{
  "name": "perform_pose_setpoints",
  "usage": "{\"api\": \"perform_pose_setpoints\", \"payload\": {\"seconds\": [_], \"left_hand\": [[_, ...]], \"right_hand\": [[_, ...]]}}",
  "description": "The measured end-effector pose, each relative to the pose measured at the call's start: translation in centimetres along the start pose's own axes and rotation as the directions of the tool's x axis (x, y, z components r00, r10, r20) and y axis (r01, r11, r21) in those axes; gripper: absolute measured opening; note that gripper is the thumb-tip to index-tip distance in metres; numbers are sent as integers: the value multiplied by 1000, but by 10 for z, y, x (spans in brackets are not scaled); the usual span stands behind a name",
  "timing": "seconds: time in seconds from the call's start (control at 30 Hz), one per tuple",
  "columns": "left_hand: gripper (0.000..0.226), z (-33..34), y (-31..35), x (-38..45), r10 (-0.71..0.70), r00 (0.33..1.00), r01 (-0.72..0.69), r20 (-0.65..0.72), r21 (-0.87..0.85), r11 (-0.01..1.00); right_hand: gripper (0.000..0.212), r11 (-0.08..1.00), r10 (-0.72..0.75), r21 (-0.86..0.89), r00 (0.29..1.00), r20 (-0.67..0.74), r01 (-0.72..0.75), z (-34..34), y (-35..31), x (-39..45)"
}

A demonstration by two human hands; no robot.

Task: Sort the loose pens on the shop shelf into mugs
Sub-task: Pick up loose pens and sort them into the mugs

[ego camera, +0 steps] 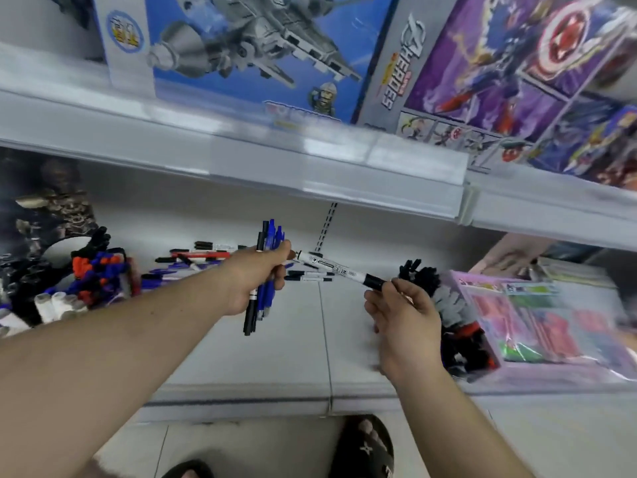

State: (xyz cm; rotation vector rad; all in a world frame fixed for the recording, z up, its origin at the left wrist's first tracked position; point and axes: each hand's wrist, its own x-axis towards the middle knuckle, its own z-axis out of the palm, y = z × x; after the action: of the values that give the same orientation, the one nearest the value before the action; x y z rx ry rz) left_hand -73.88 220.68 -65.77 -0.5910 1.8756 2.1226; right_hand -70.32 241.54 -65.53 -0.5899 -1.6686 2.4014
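Sorting looks partly done: left hand (256,281) grips a bunch of pens (263,267) at frame centre, right hand (401,313) pinches a white marker (331,267), loose pens (203,255) remain on the shelf (275,339) behind.

A single wide-angle view comes from the person's head, looking forward and steeply down at a white shop shelf (262,357) close in front. Both forearms reach in from the bottom edge, so the left hand (256,277) and right hand (401,319) sit near mid-frame, above the shelf's front edge. The upper shelf (241,157) slants across the top, its lines bent by the lens. Floor and sandalled feet (362,446) show at the bottom.
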Motion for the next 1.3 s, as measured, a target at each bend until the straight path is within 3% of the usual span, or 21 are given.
{"api": "perform_pose_setpoints", "payload": {"seconds": [0.37,0.57,0.7,0.87,1.03,1.3], "left_hand": [[29,83,-8,20,-36,971,-8,238,184,983],[27,116,-14,19,-41,952,-33,304,235,971],[33,135,-18,15,-46,942,-31,332,224,974],[40,145,-32,10,-86,943,0,322,259,966],[28,135,-42,8,-119,938,19,324,295,955],[26,128,-45,9,-109,950,28,291,271,962]], "right_hand": [[17,992,-122,-14,959,-257,122,-75,-35,38],[22,946,-323,-192,815,-482,261,-125,-62,57],[19,938,-335,-276,758,-560,211,-153,-58,72],[18,855,-446,-486,740,-504,184,-173,-55,91],[24,641,-557,-756,758,-340,132,-191,-50,105],[12,389,-419,-920,880,-224,-49,-206,-12,134]]}}
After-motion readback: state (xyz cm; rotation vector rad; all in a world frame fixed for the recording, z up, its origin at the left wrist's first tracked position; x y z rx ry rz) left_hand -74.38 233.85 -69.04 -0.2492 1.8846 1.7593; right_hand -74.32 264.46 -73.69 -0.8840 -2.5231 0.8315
